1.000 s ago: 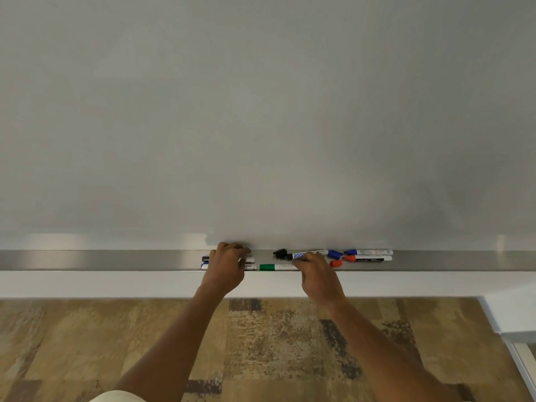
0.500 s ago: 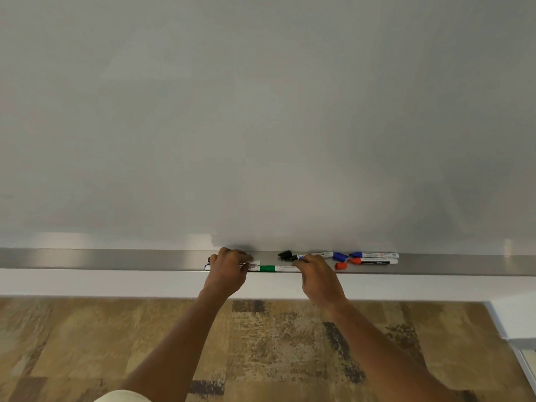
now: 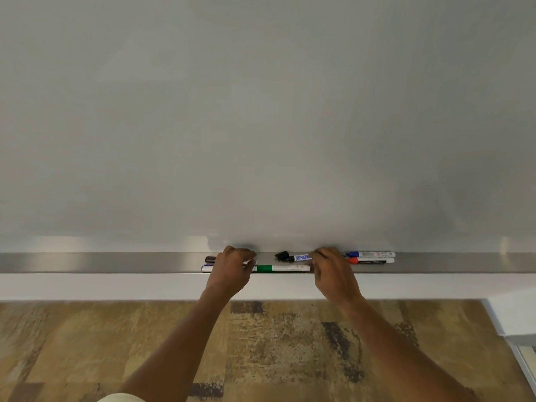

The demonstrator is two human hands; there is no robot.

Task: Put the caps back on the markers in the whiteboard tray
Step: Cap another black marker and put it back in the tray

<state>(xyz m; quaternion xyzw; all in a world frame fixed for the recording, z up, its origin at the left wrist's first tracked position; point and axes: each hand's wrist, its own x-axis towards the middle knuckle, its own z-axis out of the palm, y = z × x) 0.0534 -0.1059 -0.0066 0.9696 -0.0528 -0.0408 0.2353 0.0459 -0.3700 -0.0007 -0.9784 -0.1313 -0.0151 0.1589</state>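
Note:
Several markers lie in the long metal whiteboard tray (image 3: 116, 263). My left hand (image 3: 230, 271) curls over two of them at the left: a black-ended marker (image 3: 210, 259) and a blue-ended marker (image 3: 206, 268). A green marker (image 3: 280, 268) lies along the front edge between my hands. Behind it are a loose black cap (image 3: 281, 254) and a blue-labelled marker with a black end (image 3: 300, 258). My right hand (image 3: 330, 274) presses its fingertips down on the tray just left of a blue marker (image 3: 371, 253) and a red marker (image 3: 371, 260). Anything under those fingers is hidden.
The blank whiteboard (image 3: 261, 111) fills the view above the tray. A white ledge (image 3: 116, 285) runs below the tray, with patterned brown carpet (image 3: 87, 343) under it. A white frame edge (image 3: 510, 323) stands at the lower right.
My right hand has moved right, from the green and blue-labelled markers to where loose blue and red caps lay; those caps are now covered. My left hand has stayed put.

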